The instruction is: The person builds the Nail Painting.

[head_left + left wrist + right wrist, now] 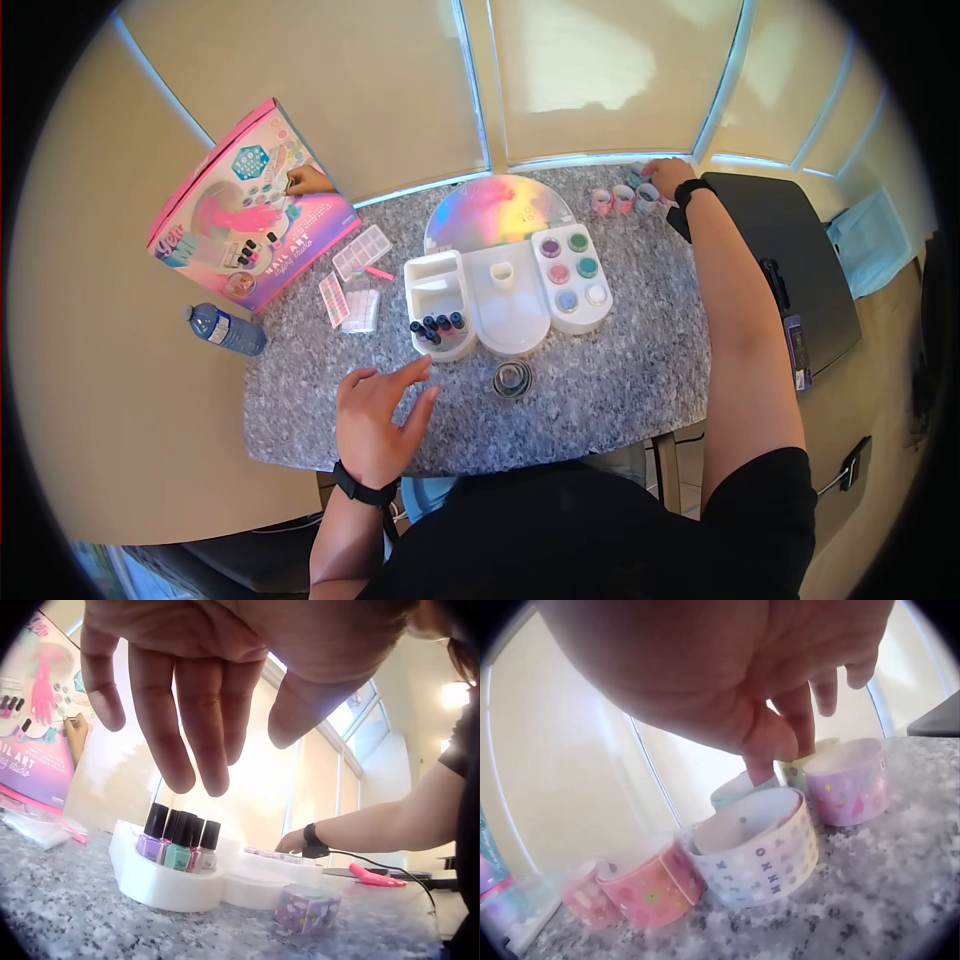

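Note:
My left hand [378, 425] is held in the air near the front left of the white organizer [512, 325], fingers apart and holding nothing. In the left wrist view its fingers hang above small polish bottles [178, 840] with black caps. At the back right, my right hand [668, 178] reaches down to a group of patterned sticker rolls [623, 199]. The right wrist view shows the thumb and a finger of that hand at a pale blue roll [735, 790] and a green roll [793, 774]; whether they pinch one is unclear. A white lettered roll [757, 851] stands in front.
One lilac roll [513, 380] stands before the organizer. Glitter pots [558, 271] sit in its right part. A nail art box [255, 210], a bottle [228, 330] and small trays [362, 252] are at the left. A pink hand shape [375, 876] lies beyond the right arm.

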The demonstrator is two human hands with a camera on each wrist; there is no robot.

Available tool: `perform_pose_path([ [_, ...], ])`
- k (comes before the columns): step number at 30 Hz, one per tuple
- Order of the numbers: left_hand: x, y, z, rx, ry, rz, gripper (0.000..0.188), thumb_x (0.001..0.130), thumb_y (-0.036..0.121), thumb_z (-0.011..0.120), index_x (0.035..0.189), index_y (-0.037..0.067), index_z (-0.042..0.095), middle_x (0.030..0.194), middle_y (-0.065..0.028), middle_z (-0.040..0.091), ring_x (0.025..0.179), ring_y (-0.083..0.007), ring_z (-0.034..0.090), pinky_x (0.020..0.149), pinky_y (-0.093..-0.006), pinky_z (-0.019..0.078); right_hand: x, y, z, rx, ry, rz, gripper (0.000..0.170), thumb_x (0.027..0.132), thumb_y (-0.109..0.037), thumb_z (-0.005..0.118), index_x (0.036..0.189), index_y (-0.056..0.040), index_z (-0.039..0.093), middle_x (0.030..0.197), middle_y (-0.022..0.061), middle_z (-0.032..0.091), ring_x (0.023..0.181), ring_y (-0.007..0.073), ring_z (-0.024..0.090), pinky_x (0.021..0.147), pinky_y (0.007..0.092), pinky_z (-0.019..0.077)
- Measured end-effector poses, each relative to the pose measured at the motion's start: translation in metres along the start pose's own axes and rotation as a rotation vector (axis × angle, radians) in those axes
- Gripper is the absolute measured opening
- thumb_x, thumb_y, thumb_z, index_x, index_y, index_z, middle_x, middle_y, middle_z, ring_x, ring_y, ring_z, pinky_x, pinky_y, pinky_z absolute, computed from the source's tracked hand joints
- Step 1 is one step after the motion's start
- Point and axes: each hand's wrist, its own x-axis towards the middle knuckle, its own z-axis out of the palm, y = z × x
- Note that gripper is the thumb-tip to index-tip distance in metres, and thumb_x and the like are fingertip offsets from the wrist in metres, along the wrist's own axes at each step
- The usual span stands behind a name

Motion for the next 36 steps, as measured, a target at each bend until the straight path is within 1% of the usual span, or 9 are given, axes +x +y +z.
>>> perform_pose_path([
  [3,-0.003,-0.001,-0.002,-0.001,-0.001,-0.009,0.038,0.1,0.019,0.085,0.138,0.014,0.08,0.113,-0.003,0.087,0.101,-0.026,0.08,0.109,-0.0498,0.0517,0.005,-0.001,-0.002,0.113,-0.111,0.112,0.041,0.098,-0.004,0.065,0.132,-0.015,0.085,0.132,0.0227,0.081,0.124,0.0399,0.077,0.108,0.0478,0.0599],
  [6,-0.005,-0.004,-0.001,-0.006,0.001,-0.013,0.038,0.1,0.019,0.084,0.137,0.014,0.08,0.113,-0.0031,0.087,0.101,-0.0258,0.08,0.109,-0.0499,0.0517,0.015,0.011,0.003,0.135,-0.019,0.052,0.041,0.101,-0.008,0.062,0.132,-0.0188,0.085,0.148,0.016,0.075,0.14,0.0378,0.069,0.127,0.056,0.0436],
  [10,-0.005,-0.006,0.002,-0.025,-0.001,-0.012,0.037,0.1,0.018,0.085,0.136,0.014,0.081,0.113,-0.0032,0.087,0.101,-0.0256,0.08,0.11,-0.0498,0.0516,-0.065,-0.049,-0.055,0.222,0.361,-0.366,0.039,0.095,0.005,0.06,0.123,-0.008,0.083,0.135,0.0242,0.077,0.136,0.0451,0.069,0.133,0.0562,0.0366],
  [13,-0.003,-0.003,0.003,-0.056,-0.019,-0.006,0.037,0.099,0.015,0.085,0.136,0.014,0.081,0.113,-0.0033,0.087,0.105,-0.0255,0.08,0.112,-0.0502,0.0507,-0.161,-0.091,-0.086,0.39,0.267,-0.574,0.04,0.089,0.012,0.067,0.12,-0.0091,0.082,0.144,0.0173,0.074,0.145,0.041,0.064,0.137,0.0609,0.0282],
  [15,-0.001,0.0,0.005,-0.078,-0.044,-0.005,0.038,0.099,0.013,0.084,0.137,0.014,0.081,0.113,-0.0033,0.087,0.109,-0.0255,0.08,0.114,-0.0507,0.0499,-0.238,-0.119,-0.099,0.227,0.235,-0.688,0.041,0.09,0.0,0.082,0.126,-0.0178,0.08,0.144,0.0078,0.077,0.148,0.0334,0.064,0.136,0.0678,0.0301],
  [17,0.001,0.001,0.008,-0.101,-0.056,0.032,0.038,0.099,0.013,0.084,0.137,0.014,0.081,0.113,-0.0029,0.087,0.109,-0.0255,0.08,0.115,-0.0514,0.0494,-0.295,-0.138,-0.106,0.197,-0.007,-0.652,0.036,0.089,-0.006,0.086,0.123,-0.017,0.081,0.141,0.0079,0.078,0.143,0.0302,0.067,0.136,0.0669,0.0332],
  [21,0.002,0.005,0.02,-0.108,-0.093,0.066,0.038,0.099,0.015,0.085,0.136,0.014,0.081,0.113,-0.0031,0.087,0.107,-0.0262,0.08,0.112,-0.0501,0.0516,-0.346,-0.135,-0.079,0.306,-0.163,-0.586,0.024,0.088,-0.012,0.087,0.111,-0.0142,0.084,0.129,0.0046,0.082,0.136,0.0289,0.071,0.12,0.0511,0.052],
  [27,-0.004,0.009,0.043,-0.159,-0.135,0.009,0.038,0.097,0.018,0.087,0.134,0.014,0.082,0.113,-0.0051,0.087,0.103,-0.029,0.079,0.1,-0.0463,0.056,-0.356,-0.128,-0.031,0.124,0.08,-0.58,0.012,0.088,-0.013,0.083,0.099,-0.0114,0.081,0.112,0.0033,0.078,0.129,0.0286,0.071,0.108,0.046,0.0555],
  [36,0.006,0.017,0.069,-0.294,-0.302,0.147,0.045,0.099,0.025,0.087,0.142,0.016,0.078,0.134,-0.0106,0.081,0.118,-0.0311,0.077,0.101,-0.0458,0.0547,-0.366,-0.162,-0.043,0.224,0.174,-0.579,0.013,0.086,-0.01,0.079,0.099,-0.0131,0.076,0.125,0.0096,0.068,0.123,0.0341,0.068,0.102,0.0472,0.0567],
])
